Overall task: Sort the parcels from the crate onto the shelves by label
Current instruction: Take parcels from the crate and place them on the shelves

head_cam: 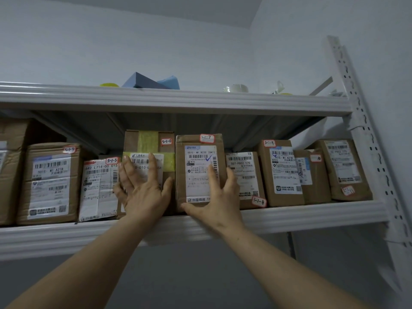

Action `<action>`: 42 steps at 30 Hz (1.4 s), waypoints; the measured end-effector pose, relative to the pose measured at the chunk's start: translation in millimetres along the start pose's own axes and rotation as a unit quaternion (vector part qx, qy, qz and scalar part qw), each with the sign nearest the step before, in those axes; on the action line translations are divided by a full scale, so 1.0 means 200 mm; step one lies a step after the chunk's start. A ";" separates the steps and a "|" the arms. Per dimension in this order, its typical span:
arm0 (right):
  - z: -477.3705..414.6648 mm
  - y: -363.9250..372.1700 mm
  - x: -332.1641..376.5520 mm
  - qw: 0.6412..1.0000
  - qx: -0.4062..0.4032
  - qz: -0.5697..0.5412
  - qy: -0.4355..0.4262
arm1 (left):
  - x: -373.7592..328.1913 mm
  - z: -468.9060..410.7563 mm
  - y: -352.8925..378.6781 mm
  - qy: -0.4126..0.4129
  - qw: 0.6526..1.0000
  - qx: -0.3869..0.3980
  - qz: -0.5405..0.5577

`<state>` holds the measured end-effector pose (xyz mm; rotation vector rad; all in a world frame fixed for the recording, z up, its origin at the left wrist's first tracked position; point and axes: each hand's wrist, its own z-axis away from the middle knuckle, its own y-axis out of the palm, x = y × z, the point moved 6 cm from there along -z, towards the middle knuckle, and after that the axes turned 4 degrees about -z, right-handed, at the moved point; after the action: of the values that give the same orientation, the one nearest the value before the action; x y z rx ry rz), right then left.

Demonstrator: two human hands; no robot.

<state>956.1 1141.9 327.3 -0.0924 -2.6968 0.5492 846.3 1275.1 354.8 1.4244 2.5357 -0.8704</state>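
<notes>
Parcel (198, 170) — side edges hemmed in.

Left hand (143, 194) spread on parcel 3-1-6 (148, 141), right hand (215, 200) pressing parcel 3-1-7 (197, 175), white shelf (312, 215)

Parcel storeroom, white metal shelving (178, 101), labelled cardboard parcels (198, 170) in row
</notes>
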 end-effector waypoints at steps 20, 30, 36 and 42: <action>-0.04 0.09 0.01 0.996 0.050 0.056 -0.046 | 0.01 0.00 0.01 0.001 1.000 -0.019 0.005; -0.04 0.11 0.00 0.992 0.074 0.091 -0.045 | 0.02 0.03 0.00 0.005 1.000 -0.009 -0.003; -0.03 0.11 0.01 0.992 0.065 0.091 -0.059 | 0.02 0.05 -0.03 0.015 1.000 -0.017 0.009; 0.06 0.14 0.18 0.983 0.087 0.011 -0.159 | 0.09 0.09 -0.19 0.043 0.992 -0.115 0.031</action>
<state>917.7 1168.2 320.2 0.0155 -2.9405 0.8700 802.3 1263.1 349.9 1.4877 2.5368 -0.4967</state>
